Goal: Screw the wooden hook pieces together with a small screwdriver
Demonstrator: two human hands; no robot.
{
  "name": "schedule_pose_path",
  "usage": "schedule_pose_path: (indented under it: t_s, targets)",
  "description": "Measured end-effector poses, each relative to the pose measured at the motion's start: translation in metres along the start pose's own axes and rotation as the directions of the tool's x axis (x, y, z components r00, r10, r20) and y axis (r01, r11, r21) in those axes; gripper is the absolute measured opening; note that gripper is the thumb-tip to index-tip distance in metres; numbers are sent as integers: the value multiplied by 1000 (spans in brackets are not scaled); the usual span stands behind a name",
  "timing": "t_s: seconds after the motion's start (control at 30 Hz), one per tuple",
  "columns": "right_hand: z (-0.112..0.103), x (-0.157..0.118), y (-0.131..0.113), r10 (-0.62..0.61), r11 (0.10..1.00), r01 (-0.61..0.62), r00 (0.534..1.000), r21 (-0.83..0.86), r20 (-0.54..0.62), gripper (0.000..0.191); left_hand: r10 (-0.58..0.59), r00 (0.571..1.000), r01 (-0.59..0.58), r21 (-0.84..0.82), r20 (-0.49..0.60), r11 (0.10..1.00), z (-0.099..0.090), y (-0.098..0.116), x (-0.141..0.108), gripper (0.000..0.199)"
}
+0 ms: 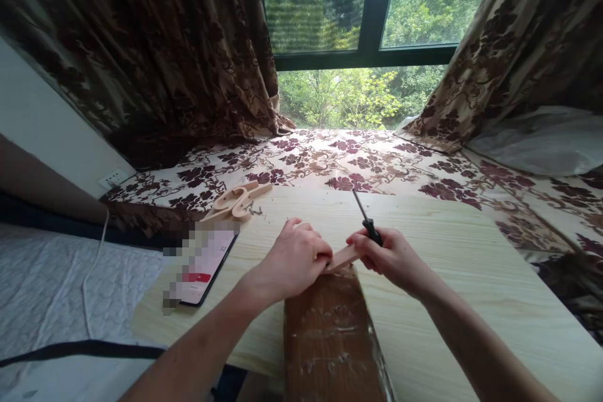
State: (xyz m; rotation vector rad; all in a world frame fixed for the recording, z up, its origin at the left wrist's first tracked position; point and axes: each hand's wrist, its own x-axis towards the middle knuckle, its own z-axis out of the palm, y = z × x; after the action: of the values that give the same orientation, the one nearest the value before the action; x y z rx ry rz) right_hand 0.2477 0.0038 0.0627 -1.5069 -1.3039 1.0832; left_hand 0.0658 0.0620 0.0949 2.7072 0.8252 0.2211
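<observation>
My left hand (296, 257) is closed on the left end of a small pale wooden piece (343, 257). In my right hand (389, 257) is a screwdriver (370, 226) with a black handle, its metal shaft pointing up and away to the left. The fingers of that hand also touch the right end of the wooden piece. Beneath both hands lies the far end of a brown wooden board (330, 333), wrapped in clear plastic. My left fingers hide part of the wooden piece.
Curved wooden parts (238, 201) and several screws (254, 209) lie at the far left of the light table (447, 264). A phone (210, 260) rests near the left edge. Behind are a floral-covered window seat (339, 163), curtains (188, 44) and a window.
</observation>
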Motion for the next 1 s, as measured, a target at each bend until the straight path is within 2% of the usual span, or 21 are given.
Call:
schedule_pose_path:
  t_s: [0.2, 0.47, 0.8, 1.0]
  targets:
    - [-3, 15, -2, 20, 999, -21, 999, 47, 31, 19, -4, 999, 6, -46, 34, 999, -3, -7, 9, 22]
    - [-5, 34, -7, 43, 996, -48, 996, 69, 74, 20, -82, 996, 85, -86, 41, 993, -10, -13, 17, 26]
    - [-10, 43, -4, 88, 994, -95, 988, 55, 124, 18, -179, 973, 198, -135, 144, 971, -5, -15, 23, 25]
    - [-10, 45, -2, 94, 993, -101, 989, 59, 118, 17, -201, 968, 221, -141, 148, 965, -5, -16, 23, 24]
